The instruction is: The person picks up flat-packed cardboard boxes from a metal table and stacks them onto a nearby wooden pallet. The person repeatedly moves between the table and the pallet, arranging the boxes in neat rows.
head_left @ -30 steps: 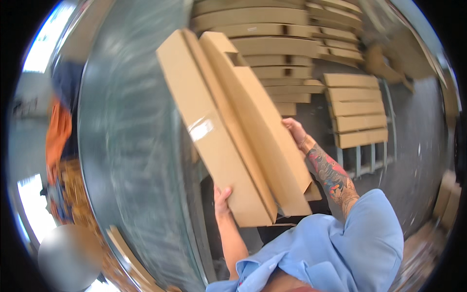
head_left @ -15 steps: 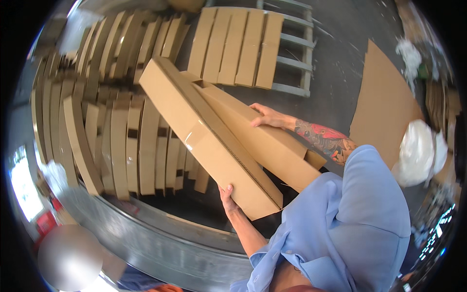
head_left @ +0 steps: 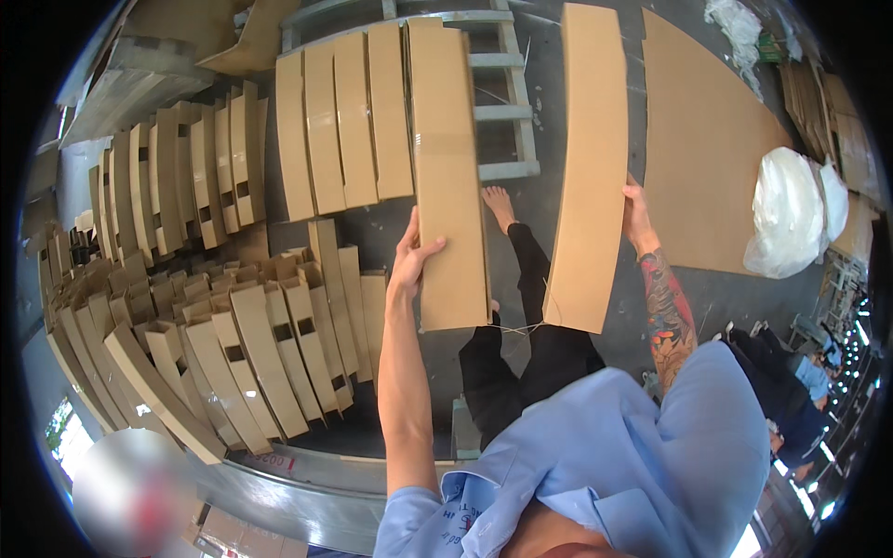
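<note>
Two long, narrow brown cardboard boxes are held side by side, with a gap between them. My left hand (head_left: 412, 259) grips the left box (head_left: 451, 177), its thumb lying over the top face and the other fingers at the left edge. On the outer side of the right box (head_left: 591, 158), my right hand (head_left: 638, 216) holds on, fingers partly hidden behind it. A thin strand (head_left: 521, 327) stretches between the near ends of the two boxes. Beside the left box, several similar boxes (head_left: 321, 139) lie in a row on a pallet (head_left: 507, 112).
Many narrow boxes (head_left: 260, 344) stand packed at the left, with another group (head_left: 191, 177) behind. A metal ledge (head_left: 307, 493) curves along the near left. To the right lie a cardboard sheet (head_left: 698, 158) and white plastic wrap (head_left: 791, 219). Another person (head_left: 809, 386) is at the far right.
The two boxes, close together and slanting before, now point away from me with a gap between them. They are beside the pallet row. My left hand moved up and forward; my right moved right.
</note>
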{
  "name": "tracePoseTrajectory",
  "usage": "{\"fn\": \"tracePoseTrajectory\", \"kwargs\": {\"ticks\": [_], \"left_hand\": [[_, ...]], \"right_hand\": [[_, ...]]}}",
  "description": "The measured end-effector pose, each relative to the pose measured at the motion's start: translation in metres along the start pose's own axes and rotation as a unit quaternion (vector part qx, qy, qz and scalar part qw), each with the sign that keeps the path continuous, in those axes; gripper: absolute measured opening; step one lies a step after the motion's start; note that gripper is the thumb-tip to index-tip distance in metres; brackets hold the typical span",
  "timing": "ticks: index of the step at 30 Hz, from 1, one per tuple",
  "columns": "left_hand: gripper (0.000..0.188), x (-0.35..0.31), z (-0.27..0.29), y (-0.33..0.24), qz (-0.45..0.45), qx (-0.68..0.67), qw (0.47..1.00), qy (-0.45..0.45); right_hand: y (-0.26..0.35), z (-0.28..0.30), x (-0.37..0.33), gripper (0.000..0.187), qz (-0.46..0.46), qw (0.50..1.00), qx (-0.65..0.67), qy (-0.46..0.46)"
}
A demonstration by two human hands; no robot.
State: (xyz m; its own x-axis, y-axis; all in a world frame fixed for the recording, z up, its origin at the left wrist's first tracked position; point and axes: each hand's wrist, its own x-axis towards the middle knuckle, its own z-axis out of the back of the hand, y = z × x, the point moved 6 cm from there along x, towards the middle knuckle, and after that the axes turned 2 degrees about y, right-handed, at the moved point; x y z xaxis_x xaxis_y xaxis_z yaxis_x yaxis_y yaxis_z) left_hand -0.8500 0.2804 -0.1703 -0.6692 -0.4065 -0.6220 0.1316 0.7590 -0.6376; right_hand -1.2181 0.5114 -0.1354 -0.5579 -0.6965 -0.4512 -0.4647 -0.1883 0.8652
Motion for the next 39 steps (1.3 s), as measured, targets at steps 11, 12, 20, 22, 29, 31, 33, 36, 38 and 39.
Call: {"fn": "tracePoseTrajectory", "kwargs": {"ticks": [11, 12, 20, 22, 29, 31, 33, 36, 38, 39], "left_hand": [[0.088, 0.372, -0.019, 0.069, 0.134, -0.085, 0.987, -0.009], [0.084, 0.394, -0.014, 0.073, 0.118, -0.055, 0.991, -0.020], [0.079, 0.456, 0.032, 0.148, 0.028, 0.503, 0.853, -0.140], [0.079, 0.449, 0.033, 0.160, 0.045, 0.543, 0.823, -0.158], [0.072, 0.417, 0.010, 0.160, 0.171, 0.558, 0.799, -0.147], [0.068, 0.421, -0.012, 0.156, 0.146, 0.519, 0.831, -0.138], [0.065, 0.408, -0.020, 0.150, 0.130, 0.502, 0.840, -0.161], [0.062, 0.377, -0.020, 0.137, 0.174, 0.400, 0.884, -0.169], [0.058, 0.359, -0.040, 0.118, 0.183, 0.381, 0.889, -0.174], [0.060, 0.351, -0.043, 0.112, 0.172, 0.415, 0.884, -0.132]], "right_hand": [[-0.175, 0.083, 0.342, 0.078, -0.110, 0.993, 0.028, -0.011], [-0.192, 0.081, 0.368, 0.078, -0.120, 0.991, 0.050, 0.000], [-0.343, 0.112, 0.443, 0.064, -0.185, 0.940, -0.270, -0.094], [-0.344, 0.091, 0.449, 0.058, -0.174, 0.938, -0.282, -0.104], [-0.323, 0.046, 0.464, 0.068, -0.185, 0.917, -0.355, 0.011], [-0.328, 0.072, 0.465, 0.075, -0.149, 0.915, -0.376, 0.002], [-0.324, 0.075, 0.447, 0.078, -0.139, 0.881, -0.449, -0.054], [-0.297, 0.056, 0.409, 0.082, -0.158, 0.879, -0.439, -0.098], [-0.283, 0.064, 0.373, 0.083, -0.181, 0.916, -0.348, -0.086], [-0.276, 0.061, 0.352, 0.078, -0.157, 0.924, -0.340, -0.078]]}}
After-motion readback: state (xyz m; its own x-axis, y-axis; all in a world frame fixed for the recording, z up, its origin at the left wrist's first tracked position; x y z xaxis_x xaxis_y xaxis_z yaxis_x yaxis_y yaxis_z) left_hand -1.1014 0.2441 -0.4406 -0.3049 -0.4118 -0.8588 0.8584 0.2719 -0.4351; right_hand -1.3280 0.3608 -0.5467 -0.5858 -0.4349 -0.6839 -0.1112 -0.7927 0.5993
